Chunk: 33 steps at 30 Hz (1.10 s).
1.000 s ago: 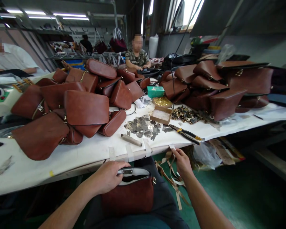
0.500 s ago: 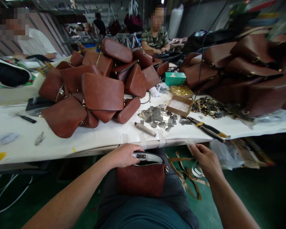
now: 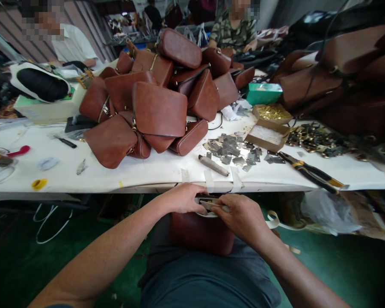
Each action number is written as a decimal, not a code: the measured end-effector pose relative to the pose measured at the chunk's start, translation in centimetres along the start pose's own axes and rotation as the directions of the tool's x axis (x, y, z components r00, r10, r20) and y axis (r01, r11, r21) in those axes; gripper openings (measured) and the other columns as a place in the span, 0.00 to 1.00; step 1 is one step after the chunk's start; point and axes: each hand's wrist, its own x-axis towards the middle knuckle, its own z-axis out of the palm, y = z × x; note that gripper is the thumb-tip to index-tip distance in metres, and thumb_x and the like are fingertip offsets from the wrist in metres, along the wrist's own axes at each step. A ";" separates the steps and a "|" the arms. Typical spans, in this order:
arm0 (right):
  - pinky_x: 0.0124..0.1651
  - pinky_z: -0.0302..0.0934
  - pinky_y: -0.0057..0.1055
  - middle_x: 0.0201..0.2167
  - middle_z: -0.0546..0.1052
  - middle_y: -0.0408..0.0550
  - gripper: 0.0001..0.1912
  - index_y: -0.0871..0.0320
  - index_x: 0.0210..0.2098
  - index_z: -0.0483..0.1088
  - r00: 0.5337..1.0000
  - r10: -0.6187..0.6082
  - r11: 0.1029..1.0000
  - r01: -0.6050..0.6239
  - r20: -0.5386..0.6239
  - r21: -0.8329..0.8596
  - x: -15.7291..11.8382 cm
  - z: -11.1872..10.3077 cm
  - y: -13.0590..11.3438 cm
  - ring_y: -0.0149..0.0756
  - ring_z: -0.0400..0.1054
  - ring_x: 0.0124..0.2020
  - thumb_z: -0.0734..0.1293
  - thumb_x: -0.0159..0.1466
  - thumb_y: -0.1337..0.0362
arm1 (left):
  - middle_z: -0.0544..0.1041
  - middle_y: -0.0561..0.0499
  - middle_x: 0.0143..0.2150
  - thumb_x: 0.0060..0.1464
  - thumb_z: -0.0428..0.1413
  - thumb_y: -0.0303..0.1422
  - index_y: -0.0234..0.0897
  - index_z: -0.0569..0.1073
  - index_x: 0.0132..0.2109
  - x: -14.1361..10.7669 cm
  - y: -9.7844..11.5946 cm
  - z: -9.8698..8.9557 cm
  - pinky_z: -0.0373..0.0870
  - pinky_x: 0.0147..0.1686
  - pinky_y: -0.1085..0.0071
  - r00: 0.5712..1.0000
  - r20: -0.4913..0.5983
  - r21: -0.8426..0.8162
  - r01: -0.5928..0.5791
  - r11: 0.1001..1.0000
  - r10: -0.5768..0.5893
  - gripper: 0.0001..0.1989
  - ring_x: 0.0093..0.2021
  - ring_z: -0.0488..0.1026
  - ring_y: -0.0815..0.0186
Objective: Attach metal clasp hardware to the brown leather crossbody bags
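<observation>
A brown leather handbag (image 3: pixel 202 234) rests on my lap with its opening toward the table. My left hand (image 3: pixel 184 197) grips its rim, fingers closed beside a small metal fitting (image 3: pixel 208 199) on the pale inner edge. My right hand (image 3: pixel 242 211) is at the same opening, thumb and fingers pinching a short pale strip of tape (image 3: pixel 223 208) against or just over the fitting. My fingers partly cover the strip and the fitting. Similar tape pieces (image 3: pixel 208 181) hang along the table's front edge, just beyond my hands.
Brown handbags (image 3: pixel 160 109) are heaped on the white table (image 3: pixel 160 173). Several flat metal plates (image 3: pixel 229 149), a wrapped rod (image 3: pixel 213 165), yellow-and-black pliers (image 3: pixel 311 171) and an open box of gold-coloured pieces (image 3: pixel 272 112) lie to the right. Two co-workers sit across the table.
My right hand has come from the table's front edge to the bag's opening, bringing the tape strip. My left hand stays on the rim. The view has shifted, so the table appears farther right.
</observation>
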 end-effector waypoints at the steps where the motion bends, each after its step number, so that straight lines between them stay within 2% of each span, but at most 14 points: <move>1: 0.35 0.51 0.32 0.31 0.82 0.44 0.11 0.52 0.32 0.79 1.000 -0.003 1.000 0.003 0.001 -0.026 0.0 0.1 -0.1 0.38 0.73 0.33 0.70 0.67 0.55 | 0.84 0.52 0.46 0.48 0.68 0.40 0.41 0.80 0.54 0.0 0.0 0.0 0.68 0.39 0.71 1.000 -0.002 0.010 -0.004 1.000 0.004 0.25 0.43 0.78 0.59; 6: 0.38 0.49 0.35 0.31 0.82 0.45 0.13 0.52 0.31 0.78 0.999 0.019 0.994 -0.022 -0.031 -0.109 0.1 0.9 -0.5 0.40 0.72 0.33 0.70 0.68 0.53 | 0.84 0.51 0.48 0.51 0.67 0.40 0.40 0.80 0.54 0.2 0.4 0.0 0.68 0.41 0.71 1.000 0.009 0.033 -0.012 0.999 0.012 0.23 0.46 0.79 0.58; 12: 0.39 0.48 0.36 0.29 0.81 0.44 0.13 0.53 0.29 0.75 0.994 0.022 0.992 -0.034 -0.103 -0.119 -0.3 1.7 -0.3 0.39 0.71 0.32 0.71 0.68 0.54 | 0.85 0.51 0.42 0.59 0.60 0.44 0.44 0.82 0.46 0.3 1.0 0.9 0.66 0.35 0.70 0.995 -0.097 0.158 0.025 0.987 -0.010 0.13 0.41 0.80 0.59; 18: 0.39 0.47 0.36 0.26 0.79 0.44 0.13 0.53 0.26 0.74 0.982 0.015 0.994 -0.035 -0.190 -0.101 -0.6 2.0 -0.3 0.38 0.69 0.30 0.72 0.66 0.57 | 0.85 0.52 0.42 0.51 0.65 0.45 0.47 0.81 0.46 0.6 1.0 1.3 0.65 0.35 0.69 0.994 -0.109 0.259 0.052 0.964 -0.025 0.16 0.42 0.81 0.56; 22: 0.38 0.45 0.35 0.26 0.79 0.44 0.15 0.53 0.26 0.75 0.975 0.032 0.995 -0.051 -0.221 -0.081 -1.1 1.9 -0.2 0.38 0.68 0.30 0.72 0.66 0.55 | 0.85 0.52 0.42 0.51 0.65 0.46 0.46 0.81 0.47 0.8 1.2 1.1 0.67 0.35 0.69 0.995 -0.088 0.248 0.059 0.967 -0.039 0.18 0.42 0.81 0.57; 28: 0.39 0.46 0.35 0.28 0.79 0.44 0.15 0.53 0.27 0.75 0.980 0.046 0.998 -0.054 -0.194 -0.036 -1.1 2.1 0.0 0.38 0.69 0.32 0.71 0.68 0.55 | 0.85 0.51 0.45 0.53 0.64 0.45 0.45 0.81 0.49 1.1 1.4 1.1 0.69 0.39 0.69 0.995 -0.081 0.237 0.071 0.969 -0.053 0.19 0.44 0.81 0.56; 33: 0.40 0.47 0.36 0.28 0.79 0.46 0.17 0.55 0.28 0.74 0.988 0.042 0.996 -0.053 -0.147 -0.072 -0.8 2.1 0.3 0.39 0.71 0.34 0.68 0.70 0.54 | 0.86 0.50 0.45 0.58 0.61 0.45 0.45 0.82 0.48 1.0 1.6 1.3 0.70 0.41 0.68 0.995 -0.094 0.271 0.070 0.960 -0.046 0.16 0.45 0.81 0.55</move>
